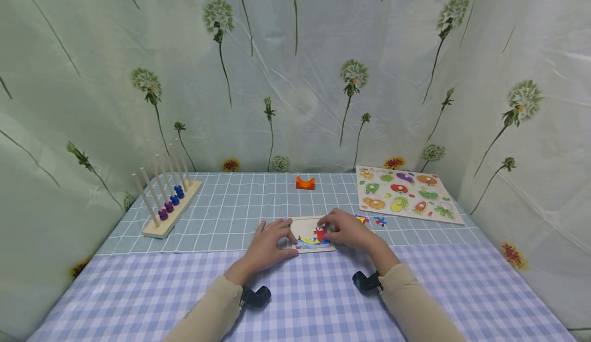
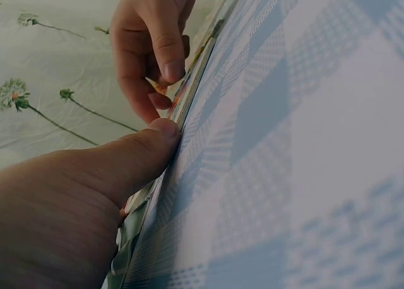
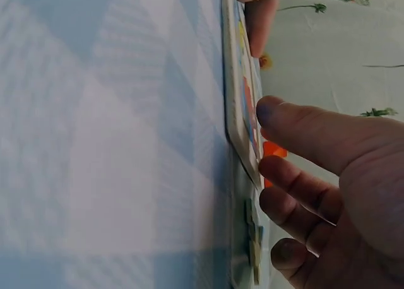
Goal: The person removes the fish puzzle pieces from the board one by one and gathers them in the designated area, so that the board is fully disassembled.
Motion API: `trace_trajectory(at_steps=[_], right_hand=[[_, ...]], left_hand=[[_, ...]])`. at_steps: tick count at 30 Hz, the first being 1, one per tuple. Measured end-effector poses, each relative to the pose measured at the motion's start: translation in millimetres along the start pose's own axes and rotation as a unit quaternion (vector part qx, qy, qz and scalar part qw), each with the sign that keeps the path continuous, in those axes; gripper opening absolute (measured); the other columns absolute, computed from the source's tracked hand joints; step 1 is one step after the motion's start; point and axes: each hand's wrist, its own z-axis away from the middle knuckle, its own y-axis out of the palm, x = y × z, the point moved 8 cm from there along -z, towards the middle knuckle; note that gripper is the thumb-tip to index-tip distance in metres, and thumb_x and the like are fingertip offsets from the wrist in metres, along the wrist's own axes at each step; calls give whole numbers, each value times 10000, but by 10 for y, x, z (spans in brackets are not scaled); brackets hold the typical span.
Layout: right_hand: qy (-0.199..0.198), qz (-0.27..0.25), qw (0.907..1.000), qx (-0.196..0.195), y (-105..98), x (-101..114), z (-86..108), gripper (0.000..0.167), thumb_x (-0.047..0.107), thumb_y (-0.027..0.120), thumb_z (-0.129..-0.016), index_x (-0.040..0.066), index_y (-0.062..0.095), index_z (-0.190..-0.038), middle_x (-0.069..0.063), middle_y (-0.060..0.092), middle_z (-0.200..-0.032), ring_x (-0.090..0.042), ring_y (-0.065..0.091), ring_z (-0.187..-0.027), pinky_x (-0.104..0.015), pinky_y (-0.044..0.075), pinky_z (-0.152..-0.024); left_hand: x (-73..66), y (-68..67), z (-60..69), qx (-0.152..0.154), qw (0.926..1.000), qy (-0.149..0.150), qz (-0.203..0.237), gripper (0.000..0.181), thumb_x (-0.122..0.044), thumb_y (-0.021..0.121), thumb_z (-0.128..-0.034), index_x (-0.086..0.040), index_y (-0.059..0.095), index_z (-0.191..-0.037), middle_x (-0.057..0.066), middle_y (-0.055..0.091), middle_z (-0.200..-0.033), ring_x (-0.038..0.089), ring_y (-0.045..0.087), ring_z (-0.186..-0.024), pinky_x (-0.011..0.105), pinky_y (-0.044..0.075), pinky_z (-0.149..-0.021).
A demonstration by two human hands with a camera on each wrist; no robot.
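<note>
In my head view, the puzzle tray point(image 1: 302, 226) lies between the hands: the left hand point(image 1: 269, 243), at nine o'clock, grips its edge; the right hand point(image 1: 348, 229), at three, bends over a red piece point(image 1: 320, 235) (whether it pinches, I can't tell). My left-wrist view shows the left thumb point(image 2: 161, 130) touching the tray. My right-wrist view puts the tray toward one o'clock.

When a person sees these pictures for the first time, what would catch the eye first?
Probably the left hand and right hand, at the small jigsaw tray in the middle. Next, perhaps, the wooden peg stand at left and the vegetable puzzle board at back right.
</note>
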Motion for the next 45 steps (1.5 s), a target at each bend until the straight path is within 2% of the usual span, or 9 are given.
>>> trace_trajectory(at_steps=[7, 25, 33, 39, 45], right_hand=[[189, 233, 9995, -62, 45, -21, -14, 245, 231, 767, -883, 271, 725, -1121, 32, 562, -1023, -123, 507, -812, -253, 447, -711], [301, 92, 9993, -195, 56, -13, -26, 288, 196, 801, -849, 283, 640, -1071, 24, 595, -1053, -134, 519, -803, -274, 472, -721], [150, -100, 9998, -48, 74, 10, -23, 287, 159, 776, -868, 245, 588, -1068, 52, 596, -920, -125, 530, -787, -287, 469, -729], [-137, -23, 9998, -107, 43, 46, -2, 240, 81, 698, -918, 234, 578, -1060, 46, 623, -938, -124, 541, -818, -312, 478, -765], [-103, -148, 9998, -101, 17, 75, 17, 215, 75, 668, -937, 246, 598, -1048, 29, 637, -948, -137, 540, -816, -313, 482, -770]], left_hand=[[1, 9, -13, 14, 10000, -11, -22, 157, -380, 816, -809, -327, 680, -865, 41, 525, -1512, 327, 403, -1465, 715, 103, -1192], [-24, -21, 4, -32, 9999, -77, -77, 166, -398, 813, -809, -319, 682, -873, 41, 537, -1501, 324, 413, -1458, 717, 121, -1187], [-20, -13, 3, -16, 10000, -36, -57, 164, -389, 813, -812, -319, 678, -875, 43, 533, -1504, 331, 412, -1458, 720, 120, -1186], [-25, -17, 8, -40, 10000, -4, -38, 163, -386, 811, -815, -318, 676, -875, 42, 537, -1501, 333, 416, -1454, 724, 127, -1181], [-19, -10, 9, -63, 9999, 24, -77, 166, -389, 812, -811, -319, 675, -875, 40, 537, -1501, 327, 420, -1452, 721, 131, -1181]])
